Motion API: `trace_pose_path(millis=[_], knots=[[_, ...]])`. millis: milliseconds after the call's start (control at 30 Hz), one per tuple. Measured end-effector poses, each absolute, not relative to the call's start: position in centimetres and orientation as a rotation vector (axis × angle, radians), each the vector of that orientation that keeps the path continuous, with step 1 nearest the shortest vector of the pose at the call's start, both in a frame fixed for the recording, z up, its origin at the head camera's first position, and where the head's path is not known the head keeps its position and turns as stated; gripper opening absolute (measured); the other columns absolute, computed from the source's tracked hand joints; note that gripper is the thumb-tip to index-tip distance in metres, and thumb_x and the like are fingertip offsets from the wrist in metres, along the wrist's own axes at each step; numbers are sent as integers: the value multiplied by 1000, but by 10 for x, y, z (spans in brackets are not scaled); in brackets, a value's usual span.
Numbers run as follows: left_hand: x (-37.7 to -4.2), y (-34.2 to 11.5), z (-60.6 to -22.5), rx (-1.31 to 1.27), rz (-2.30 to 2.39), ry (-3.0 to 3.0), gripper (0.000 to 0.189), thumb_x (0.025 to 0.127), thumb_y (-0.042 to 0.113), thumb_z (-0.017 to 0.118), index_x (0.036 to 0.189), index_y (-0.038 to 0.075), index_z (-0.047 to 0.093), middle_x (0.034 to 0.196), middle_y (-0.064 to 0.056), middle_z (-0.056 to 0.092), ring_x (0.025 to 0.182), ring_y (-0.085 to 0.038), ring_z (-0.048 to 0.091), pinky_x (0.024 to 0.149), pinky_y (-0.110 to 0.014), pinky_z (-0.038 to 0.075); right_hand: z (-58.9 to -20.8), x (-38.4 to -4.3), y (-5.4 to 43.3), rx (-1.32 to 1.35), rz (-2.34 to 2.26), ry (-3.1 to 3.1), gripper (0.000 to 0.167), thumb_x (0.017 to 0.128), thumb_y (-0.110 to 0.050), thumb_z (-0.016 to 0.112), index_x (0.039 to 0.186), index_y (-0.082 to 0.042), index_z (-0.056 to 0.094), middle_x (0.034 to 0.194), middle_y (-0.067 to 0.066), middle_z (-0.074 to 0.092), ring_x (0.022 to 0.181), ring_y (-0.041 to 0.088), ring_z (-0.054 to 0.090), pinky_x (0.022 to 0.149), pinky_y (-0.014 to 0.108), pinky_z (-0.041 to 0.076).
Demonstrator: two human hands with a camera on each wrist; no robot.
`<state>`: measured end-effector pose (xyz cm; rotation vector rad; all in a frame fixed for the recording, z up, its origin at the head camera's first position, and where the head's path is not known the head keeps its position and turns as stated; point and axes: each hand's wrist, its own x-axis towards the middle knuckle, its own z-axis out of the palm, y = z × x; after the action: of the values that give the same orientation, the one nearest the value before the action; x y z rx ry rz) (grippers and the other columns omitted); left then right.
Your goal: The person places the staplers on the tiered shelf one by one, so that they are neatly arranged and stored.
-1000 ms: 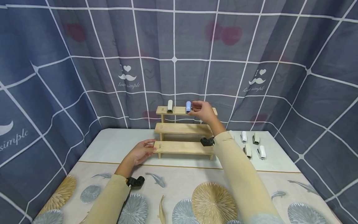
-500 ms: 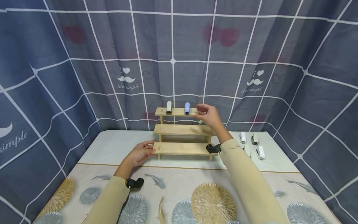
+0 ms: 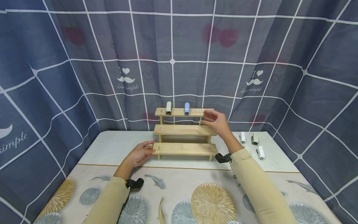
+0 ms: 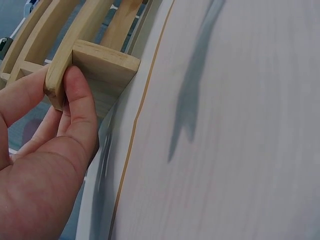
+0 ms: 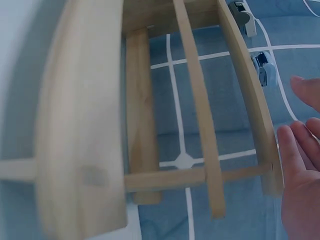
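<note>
A three-tier wooden display rack [image 3: 184,130] stands on the table. My left hand [image 3: 141,154] pinches the left end of its lowest shelf between thumb and fingers; the left wrist view shows the grip on the wooden board [image 4: 59,82] closely. On the top shelf sit a cream-white stapler [image 3: 168,107] at the left and a blue stapler [image 3: 186,108] near the middle, side by side with a gap. My right hand [image 3: 216,123] is beside the top shelf's right end, fingers loosely extended, holding nothing. In the right wrist view the blue stapler [image 5: 265,69] is apart from the fingers.
Right of the rack lie several staplers: a white one [image 3: 242,137], a beige one [image 3: 254,139] and another white one [image 3: 260,152]. My right sleeve [image 3: 258,183] partly covers others. Behind the rack hangs a checked curtain [image 3: 190,77]. A patterned cloth [image 3: 173,186] covers the front.
My right hand has let go of the blue stapler, leaving it on the top shelf, and moved right and down towards me. The left hand has stayed on the lowest shelf.
</note>
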<state>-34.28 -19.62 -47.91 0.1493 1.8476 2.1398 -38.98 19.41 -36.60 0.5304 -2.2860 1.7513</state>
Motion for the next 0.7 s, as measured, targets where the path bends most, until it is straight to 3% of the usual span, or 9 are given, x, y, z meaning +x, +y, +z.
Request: trace_pose_path(millis=[167, 300, 400, 700], knots=[[-342, -197, -478, 145, 2134, 1848, 66, 96, -11, 59, 155, -9, 29, 104, -2, 67, 95, -11, 69, 86, -23, 60, -374, -376, 205, 522, 1751, -2254, 57, 84, -6, 84, 135, 2, 62, 137, 24, 63, 120, 28, 68, 96, 23, 57], [-340, -196, -474, 110, 2123, 1865, 65, 96, -11, 59, 155, -8, 31, 104, -1, 68, 94, -10, 69, 87, -24, 60, -384, -366, 215, 525, 1720, -2227, 55, 85, -10, 84, 134, 3, 62, 136, 26, 63, 124, 41, 64, 95, 21, 57], [-339, -195, -473, 106, 2126, 1864, 66, 96, -11, 59, 155, -8, 31, 103, -2, 68, 94, -10, 69, 87, -24, 60, -391, -358, 223, 497, 1691, -2221, 53, 87, -13, 82, 134, 3, 63, 136, 27, 63, 124, 42, 63, 93, 17, 57], [-339, -193, -473, 99, 2129, 1865, 65, 96, -12, 58, 155, -8, 31, 106, -2, 68, 95, -11, 69, 85, -23, 60, -414, -329, 246, 387, 1630, -2174, 47, 88, -17, 82, 130, 0, 67, 133, 24, 65, 112, 19, 72, 90, 16, 57]])
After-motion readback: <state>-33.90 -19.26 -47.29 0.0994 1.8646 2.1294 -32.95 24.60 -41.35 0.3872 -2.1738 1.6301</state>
